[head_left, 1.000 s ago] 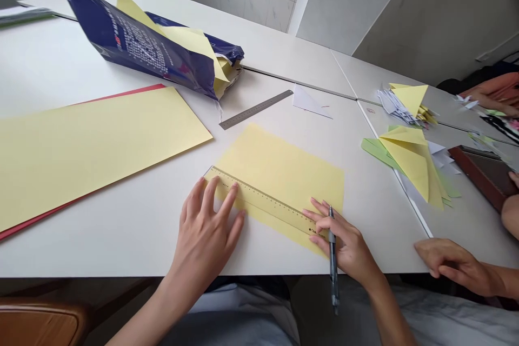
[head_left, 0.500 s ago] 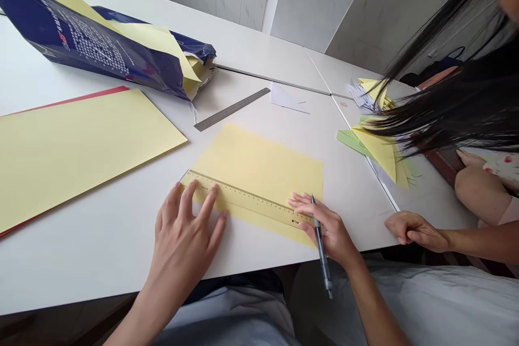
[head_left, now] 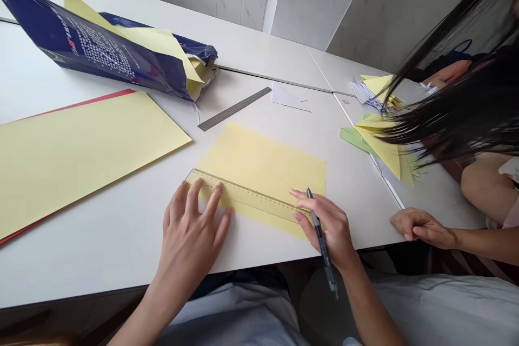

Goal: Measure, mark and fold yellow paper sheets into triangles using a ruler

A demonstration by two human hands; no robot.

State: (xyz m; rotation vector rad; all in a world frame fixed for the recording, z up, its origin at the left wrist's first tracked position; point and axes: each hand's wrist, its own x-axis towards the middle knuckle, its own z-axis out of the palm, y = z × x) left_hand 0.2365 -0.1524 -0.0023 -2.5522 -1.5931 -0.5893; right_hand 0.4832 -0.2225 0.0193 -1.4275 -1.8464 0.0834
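Observation:
A clear plastic ruler (head_left: 251, 195) lies slantwise across a sheet of yellow paper (head_left: 263, 154). My left hand (head_left: 194, 224) rests with spread fingers, its fingertips on the ruler's left part. At the ruler's right end, my right hand (head_left: 326, 224) holds a pen (head_left: 323, 246) between its fingers. The pen's tip points up and away from me, and its other end hangs past the table's front edge. My right fingers touch or hover just over the ruler; I cannot tell which.
A metal ruler (head_left: 235, 109) and a folded white paper (head_left: 288, 98) lie beyond the sheet. To the left are large yellow sheets (head_left: 93, 151) and a blue plastic bag (head_left: 109, 54) of paper. Folded papers (head_left: 379, 146) and a co-worker's hand (head_left: 421, 227) are at right.
The whole view has shifted slightly. My right hand has turned the pen a little, and its fingers have moved slightly on the ruler's right end. My left hand keeps its place on the ruler.

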